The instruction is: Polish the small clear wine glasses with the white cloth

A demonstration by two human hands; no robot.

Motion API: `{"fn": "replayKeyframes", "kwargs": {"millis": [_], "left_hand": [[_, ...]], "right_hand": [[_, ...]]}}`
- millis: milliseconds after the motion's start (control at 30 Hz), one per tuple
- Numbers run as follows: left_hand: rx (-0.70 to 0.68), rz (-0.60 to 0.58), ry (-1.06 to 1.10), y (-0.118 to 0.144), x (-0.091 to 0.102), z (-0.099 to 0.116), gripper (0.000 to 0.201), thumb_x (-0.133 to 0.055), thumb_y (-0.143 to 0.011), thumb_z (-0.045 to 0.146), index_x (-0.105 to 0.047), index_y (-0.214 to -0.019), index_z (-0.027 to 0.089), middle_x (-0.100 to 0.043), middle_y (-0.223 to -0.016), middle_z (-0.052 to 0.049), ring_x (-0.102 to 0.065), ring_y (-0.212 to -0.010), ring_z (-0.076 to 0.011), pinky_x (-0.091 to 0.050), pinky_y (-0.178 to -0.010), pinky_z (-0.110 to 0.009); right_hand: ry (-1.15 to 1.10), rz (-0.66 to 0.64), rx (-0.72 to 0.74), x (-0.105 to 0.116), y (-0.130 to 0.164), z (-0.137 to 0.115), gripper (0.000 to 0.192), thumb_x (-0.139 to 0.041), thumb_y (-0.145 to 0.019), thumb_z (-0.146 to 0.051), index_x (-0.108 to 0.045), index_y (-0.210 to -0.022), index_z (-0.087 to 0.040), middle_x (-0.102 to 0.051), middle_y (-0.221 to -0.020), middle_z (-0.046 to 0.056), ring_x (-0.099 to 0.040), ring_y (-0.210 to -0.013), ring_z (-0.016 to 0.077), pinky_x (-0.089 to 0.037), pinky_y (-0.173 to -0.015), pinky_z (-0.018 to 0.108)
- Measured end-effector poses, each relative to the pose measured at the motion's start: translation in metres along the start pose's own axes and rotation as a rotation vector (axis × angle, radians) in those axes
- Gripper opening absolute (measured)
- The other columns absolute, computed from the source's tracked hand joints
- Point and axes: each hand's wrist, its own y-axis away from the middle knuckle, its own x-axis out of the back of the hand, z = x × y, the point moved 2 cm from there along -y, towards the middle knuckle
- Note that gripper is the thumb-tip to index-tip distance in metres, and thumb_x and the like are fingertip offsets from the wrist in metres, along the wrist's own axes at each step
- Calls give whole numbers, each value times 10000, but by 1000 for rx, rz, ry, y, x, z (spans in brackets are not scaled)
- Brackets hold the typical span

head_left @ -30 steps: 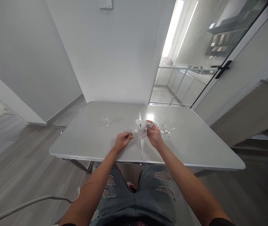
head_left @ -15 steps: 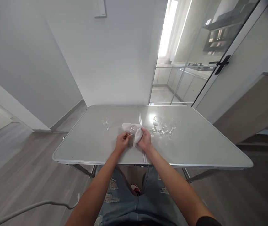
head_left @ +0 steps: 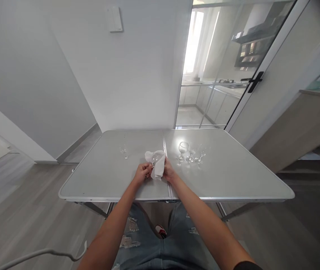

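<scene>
My left hand (head_left: 142, 172) is closed in a pinch at the stem end of a wine glass (head_left: 154, 159), which lies tilted above the table. A white cloth (head_left: 159, 168) wraps round the glass's bowl, and my right hand (head_left: 169, 171) grips it from the right side. Part of the bowl shows through the opening of the cloth; its far side is hidden. To the right of my hands stand a larger stemmed glass (head_left: 183, 149) and two smaller stemmed glasses, one (head_left: 190, 155) beside the other (head_left: 200, 155). Another small clear glass (head_left: 124, 152) is at the left.
The grey folding table (head_left: 219, 176) has a metal rim and a centre seam. Behind it rises a white wall (head_left: 137, 82), with a glass door (head_left: 202, 93) at the right. A pale cable (head_left: 44, 252) hangs at lower left.
My right hand has drawn the cloth further over the glass's bowl, covering more of it. The left hand keeps its hold on the stem end. The view has shifted slightly.
</scene>
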Motion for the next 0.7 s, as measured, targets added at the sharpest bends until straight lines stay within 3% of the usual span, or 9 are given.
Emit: {"fn": "replayKeyframes", "kwargs": {"millis": [100, 200, 300, 400, 467, 567, 700], "left_hand": [[-83, 13, -159, 0, -2, -2, 407, -656, -825, 497, -572, -647, 142, -487, -536, 25, -398, -468, -75, -301, -486, -207], [-242, 96, -485, 1, -3, -4, 200, -681, -771, 326, -690, -829, 135, -608, -652, -11, -503, -580, -123, -369, -577, -231], [-318, 173, -817, 1, -5, -9, 226, -630, -721, 168, -719, -929, 158, -664, -732, -49, -562, -654, -169, -380, -627, -255], [-298, 211, -979, 2, -8, -11, 245, -588, -664, 89, -714, -856, 177, -673, -753, -74, -598, -694, -200, -368, -621, -260], [-277, 212, -964, 3, -10, -10, 202, -579, -657, 85, -698, -791, 177, -665, -729, -70, -593, -673, -193, -356, -603, -256], [-214, 110, -728, 4, -9, -6, 77, -585, -721, 162, -658, -700, 155, -611, -618, -31, -524, -566, -141, -336, -558, -237], [-5, -92, -293, 5, -6, -4, 332, -586, -834, 410, -594, -645, 137, -500, -499, 16, -400, -434, -80, -284, -473, -213]], "right_hand": [[29, -28, 16, -2, 1, -2, 441, -856, -582, -127, -652, -963, -214, -727, -810, -9, -679, -706, 153, -564, -667, 254], [26, -13, -21, 0, 1, -1, 380, -860, -601, -158, -668, -927, -201, -748, -875, 19, -691, -768, 166, -561, -694, 259], [43, 58, -6, 2, 0, 1, 330, -851, -626, -181, -680, -908, -194, -752, -870, 20, -690, -764, 166, -561, -691, 259], [62, 137, 54, 2, -1, 2, 321, -849, -632, -185, -679, -904, -184, -748, -849, 15, -683, -738, 153, -557, -687, 244], [74, 157, 79, 2, -2, 1, 332, -851, -623, -181, -674, -904, -181, -744, -840, 12, -679, -730, 150, -555, -685, 239], [69, 127, 71, 2, 0, -1, 343, -850, -617, -183, -671, -908, -186, -738, -835, 4, -674, -731, 148, -550, -672, 235], [20, 60, -9, 7, 5, -1, 410, -864, -565, -190, -669, -926, -204, -735, -804, -7, -663, -695, 152, -538, -615, 238]]}}
